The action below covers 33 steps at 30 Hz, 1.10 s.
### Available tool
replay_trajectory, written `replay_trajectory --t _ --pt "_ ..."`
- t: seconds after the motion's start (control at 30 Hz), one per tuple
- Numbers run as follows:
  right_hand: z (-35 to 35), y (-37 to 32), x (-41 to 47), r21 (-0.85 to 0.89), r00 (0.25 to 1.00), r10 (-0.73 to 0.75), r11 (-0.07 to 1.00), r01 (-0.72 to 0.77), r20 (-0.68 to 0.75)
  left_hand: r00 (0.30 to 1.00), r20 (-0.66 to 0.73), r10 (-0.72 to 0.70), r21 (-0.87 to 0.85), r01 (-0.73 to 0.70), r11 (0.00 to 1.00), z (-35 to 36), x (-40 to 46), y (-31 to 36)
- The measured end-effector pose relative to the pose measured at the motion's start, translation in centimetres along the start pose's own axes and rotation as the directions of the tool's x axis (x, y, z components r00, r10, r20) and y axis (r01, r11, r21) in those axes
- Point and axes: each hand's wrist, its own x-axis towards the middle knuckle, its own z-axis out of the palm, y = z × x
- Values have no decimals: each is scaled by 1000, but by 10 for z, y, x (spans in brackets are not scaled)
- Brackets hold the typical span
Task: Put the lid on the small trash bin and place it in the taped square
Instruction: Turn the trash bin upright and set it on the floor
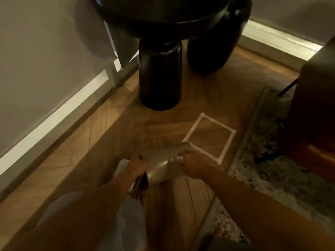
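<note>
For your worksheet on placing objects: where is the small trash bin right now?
In the head view it is low centre, the small trash bin tipped on its side between both hands, just left of the taped square on the floor.

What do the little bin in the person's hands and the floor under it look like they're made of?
The small trash bin looks like smooth metal or glossy plastic with a brownish satin sheen: a bright highlight runs along its curved side. The blur leaves it open which. The floor looks like wood or a wood-look laminate, with brown grained planks in a herringbone pattern and a soft gloss.
</note>
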Motion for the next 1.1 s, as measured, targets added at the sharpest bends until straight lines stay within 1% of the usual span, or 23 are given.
replay_trajectory --t 0.07,0.13,0.2,0.27,0.37,0.43,0.53,0.6,0.77,0.87,0.97,1.03,1.1 --pt "11 5 17 5 1000 -1 1000 1 15 1000 -22 -19 3 19 1000 5 14 -3" --pt "29 12 33 -26 999 -6 1000 7 40 999 -21 -36 11 37 999 11 30 -10" --pt "44 17 47 -53 999 -31 998 32 23 1000 -24 -12 12 12 1000 17 42 -14" --pt "58 20 57 -48 999 -52 998 51 -1 998 -64 -16 -28 14 1000 23 51 -19" --pt "83 23 67 -36 999 -30 999 31 26 992 -108 -66 -15 64 998 24 63 -28" --pt "96 24 70 -48 1000 -21 999 21 11 995 -57 -78 -96 72 993 23 71 -32" --pt "104 27 75 -47 999 -23 999 21 -33 994 -67 -83 -107 76 991 21 82 -32" --pt "106 28 76 -36 999 -16 999 15 -40 993 -37 -109 -174 101 980 20 89 -33" --pt "111 32 72 16 997 10 1000 -9 -75 995 -92 -28 -143 14 990 25 93 -33" --pt "106 33 69 82 993 41 996 -32 -108 999 -48 0 -204 -10 979 24 93 -23" --pt "98 31 64 139 989 65 989 -46 -133 1000 17 24 -182 -21 983 25 93 -9" --pt "91 28 58 182 984 45 983 -12 -175 998 57 33 -193 -22 981 28 91 5" --pt "82 23 49 271 972 35 962 31 -233 995 93 47 -180 -30 983 32 88 21"
